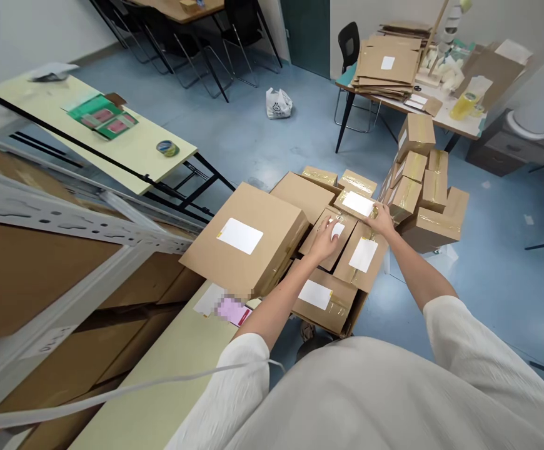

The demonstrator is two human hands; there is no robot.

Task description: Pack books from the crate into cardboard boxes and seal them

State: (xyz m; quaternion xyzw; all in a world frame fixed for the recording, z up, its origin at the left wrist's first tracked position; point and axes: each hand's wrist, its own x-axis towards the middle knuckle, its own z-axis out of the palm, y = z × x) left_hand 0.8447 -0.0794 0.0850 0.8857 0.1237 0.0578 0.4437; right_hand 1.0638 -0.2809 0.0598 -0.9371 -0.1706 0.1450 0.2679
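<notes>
Several taped cardboard boxes with white labels are packed together in front of me, inside a larger open carton (360, 306). My left hand (322, 242) rests on a small box (317, 224), fingers apart beside its label. At the far side of the group, my right hand (381, 221) grips the right end of a small cardboard box (342, 201) that carries a white label. Nearer to me lie two more labelled boxes, one upright-facing (354, 265) and one at the front (295, 282). How the right fingertips sit under the box is hidden.
A large labelled box (234, 250) stands on the pale table (159, 369) at left, beside a metal shelf rack (65, 215). Stacked small boxes (434, 187) stand at right. Behind are a table with flattened cardboard (389, 59), another table with tape (167, 148), and a white bag (279, 105).
</notes>
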